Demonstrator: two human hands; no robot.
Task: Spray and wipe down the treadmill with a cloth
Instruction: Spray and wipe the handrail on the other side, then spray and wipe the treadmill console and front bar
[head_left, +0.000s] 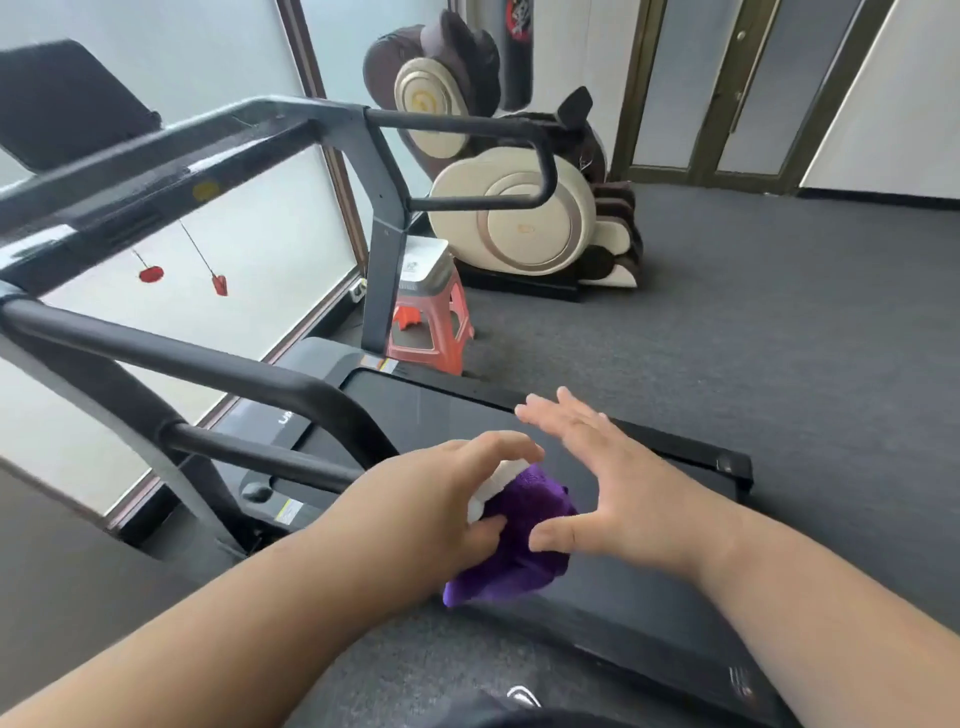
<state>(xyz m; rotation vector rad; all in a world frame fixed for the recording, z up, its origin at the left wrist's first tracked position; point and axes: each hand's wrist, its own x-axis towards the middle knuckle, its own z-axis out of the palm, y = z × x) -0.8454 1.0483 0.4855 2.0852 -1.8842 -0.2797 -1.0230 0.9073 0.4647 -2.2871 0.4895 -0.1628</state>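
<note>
Partly hidden behind left hand (441, 499) and purple cloth (511, 545): white object (498, 480), kind undetermined; treadmill (649, 613) cropped at bottom edge.

Left hand (441, 499) grips purple cloth (519, 545) above treadmill (623, 597); right hand (608, 478) spread.

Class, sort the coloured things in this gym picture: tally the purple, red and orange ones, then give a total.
Purple: 1, the cloth held by the left hand
Red: 2, the clips hanging from the treadmill console
Orange: 1, the stool
Total: 4
</note>
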